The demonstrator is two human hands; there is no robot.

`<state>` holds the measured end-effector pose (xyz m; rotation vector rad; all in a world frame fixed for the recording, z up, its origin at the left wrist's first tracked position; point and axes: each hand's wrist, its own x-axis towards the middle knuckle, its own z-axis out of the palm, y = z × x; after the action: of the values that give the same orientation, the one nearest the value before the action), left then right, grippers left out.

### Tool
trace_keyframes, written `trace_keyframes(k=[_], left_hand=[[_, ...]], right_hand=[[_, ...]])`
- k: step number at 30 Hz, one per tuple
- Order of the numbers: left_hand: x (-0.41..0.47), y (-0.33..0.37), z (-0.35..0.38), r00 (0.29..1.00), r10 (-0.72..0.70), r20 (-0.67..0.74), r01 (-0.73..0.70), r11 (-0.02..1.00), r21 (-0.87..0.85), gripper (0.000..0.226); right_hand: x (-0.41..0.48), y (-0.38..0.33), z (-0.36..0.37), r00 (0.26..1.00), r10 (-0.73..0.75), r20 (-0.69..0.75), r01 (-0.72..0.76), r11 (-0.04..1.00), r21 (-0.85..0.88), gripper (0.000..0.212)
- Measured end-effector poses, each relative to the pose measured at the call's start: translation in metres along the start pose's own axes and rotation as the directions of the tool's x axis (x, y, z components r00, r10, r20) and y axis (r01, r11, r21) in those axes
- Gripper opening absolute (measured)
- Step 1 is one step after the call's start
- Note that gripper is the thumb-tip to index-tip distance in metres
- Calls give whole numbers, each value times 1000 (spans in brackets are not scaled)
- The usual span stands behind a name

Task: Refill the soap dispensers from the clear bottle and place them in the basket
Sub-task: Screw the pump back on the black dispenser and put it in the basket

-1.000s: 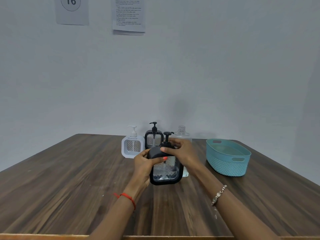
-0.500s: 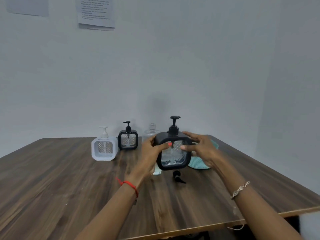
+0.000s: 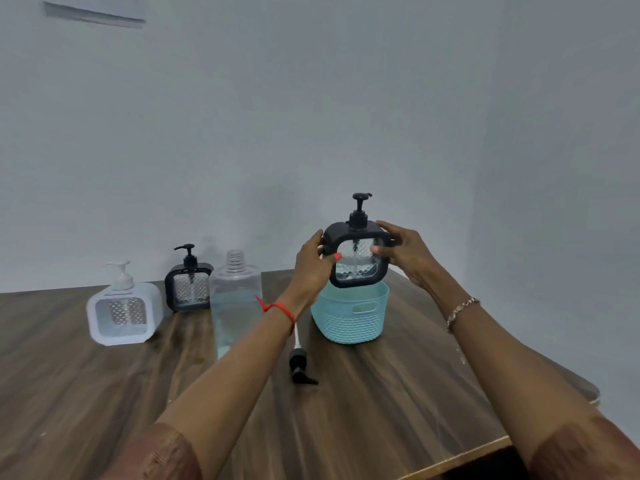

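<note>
A black square soap dispenser (image 3: 356,263) with a pump on top hangs upright just above the teal basket (image 3: 349,320). My left hand (image 3: 313,268) grips its left side and my right hand (image 3: 405,252) holds its right side. The clear bottle (image 3: 235,299), uncapped and partly filled with pale blue liquid, stands left of the basket. A second black dispenser (image 3: 188,289) and a white dispenser (image 3: 123,311) stand further left on the wooden table (image 3: 398,393).
A loose black pump with a white tube (image 3: 299,365) lies on the table in front of the basket. The table's right corner and front edge are close on the right. A grey wall stands behind.
Both hands lifted the black dispenser from the table's middle and carried it right, over the basket. The view swung right.
</note>
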<state>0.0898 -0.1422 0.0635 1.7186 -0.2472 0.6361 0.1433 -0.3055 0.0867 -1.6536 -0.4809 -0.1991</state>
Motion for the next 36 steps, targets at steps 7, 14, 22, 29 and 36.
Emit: trace_keyframes(k=[7,14,22,29,36], left_hand=[[11,-32,15,992,-109,61,99,984,148,59],[9,-69,19,989,-124,79,98,957,272,30],[13,-87,16,979,-190,78,145,909,390,24],[17,-102,15,984,-166,64,110,850,515,36],[-1,-96,18,986,-153,73,73,769,636,60]], right_hand=[[23,42,-6,998,40,54,-25,967,-252,61],[27,61,0,975,127,185,6,811,-585,40],[28,76,6,955,216,203,5,673,-739,25],[29,76,10,958,213,190,3,659,-752,15],[22,81,11,970,152,189,5,766,-643,41]])
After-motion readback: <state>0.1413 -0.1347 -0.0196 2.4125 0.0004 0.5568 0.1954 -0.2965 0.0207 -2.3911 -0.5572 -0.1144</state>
